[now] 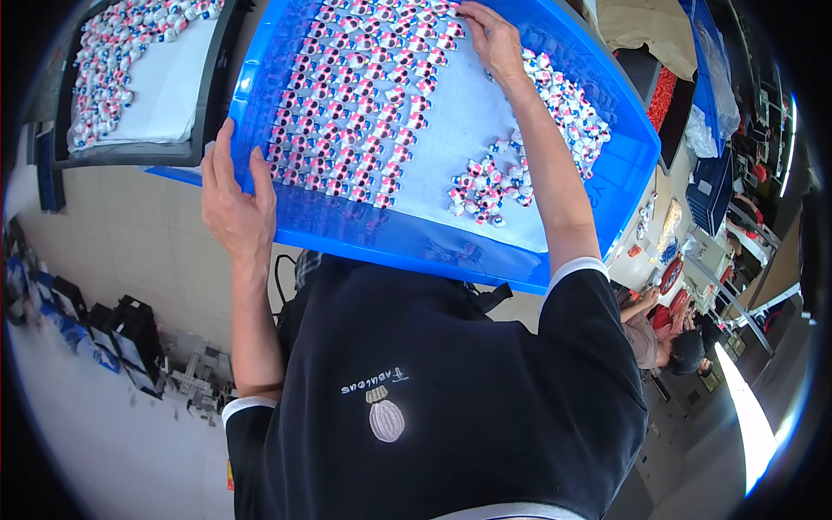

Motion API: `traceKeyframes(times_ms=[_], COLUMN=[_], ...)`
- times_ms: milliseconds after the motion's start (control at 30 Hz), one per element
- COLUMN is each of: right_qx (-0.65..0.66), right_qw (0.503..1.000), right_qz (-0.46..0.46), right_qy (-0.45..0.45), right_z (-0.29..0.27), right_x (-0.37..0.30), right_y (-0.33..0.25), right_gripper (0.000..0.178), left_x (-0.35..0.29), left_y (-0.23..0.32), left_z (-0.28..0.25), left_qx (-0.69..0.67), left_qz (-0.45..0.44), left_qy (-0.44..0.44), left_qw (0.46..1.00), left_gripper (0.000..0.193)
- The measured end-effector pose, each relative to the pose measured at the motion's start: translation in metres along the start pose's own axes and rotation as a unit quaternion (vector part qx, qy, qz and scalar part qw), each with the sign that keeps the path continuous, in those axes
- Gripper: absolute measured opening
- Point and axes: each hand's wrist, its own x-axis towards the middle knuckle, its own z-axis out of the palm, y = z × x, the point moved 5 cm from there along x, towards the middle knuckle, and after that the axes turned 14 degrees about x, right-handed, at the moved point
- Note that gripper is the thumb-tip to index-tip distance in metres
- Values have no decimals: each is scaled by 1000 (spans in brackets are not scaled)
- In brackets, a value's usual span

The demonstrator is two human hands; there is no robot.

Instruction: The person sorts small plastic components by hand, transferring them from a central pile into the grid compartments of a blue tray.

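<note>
A blue plastic tray [373, 234] lies in front of me, lined with a white sheet [451, 143]. On its left side, small white, pink and blue toy figures with dark eye patches [347, 113] stand in close rows. More of these figures lie in a loose heap [568, 113] at the right, with a smaller pile [485, 186] nearer me. My left hand [238, 195] grips the tray's left edge, thumb and fingers astride the rim. At the far end of the rows, my right hand [496, 43] has bent fingers closed at a toy figure, partly hidden.
A black-rimmed tray [199, 113] of similar loose figures stands at the left. Past the blue tray's right side are a box of red pieces [661, 100] and brown paper [646, 35]. Another person [663, 338] works at a cluttered table at the right.
</note>
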Motion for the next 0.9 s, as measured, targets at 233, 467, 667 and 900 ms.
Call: traceKeyframes(times_ms=[233, 467, 667, 900], right_qx=[-53, 141, 237, 118], right_qw=[987, 896, 869, 893], right_qz=[154, 421, 434, 427], right_qy=[-4, -18, 9, -75], right_z=[-15, 1, 8, -8], right_x=[-14, -41, -46, -76], right_y=[-3, 17, 17, -6], right_gripper=[20, 31, 36, 25], left_x=[-1, 0, 1, 0], left_y=[-1, 0, 2, 2], left_z=[0, -1, -2, -2], left_qx=[1, 6, -4, -7], left_qz=[0, -24, 7, 1], left_qy=[3, -23, 9, 5], left_qw=[1000, 999, 1000, 1000], left_gripper=[42, 38, 40, 40])
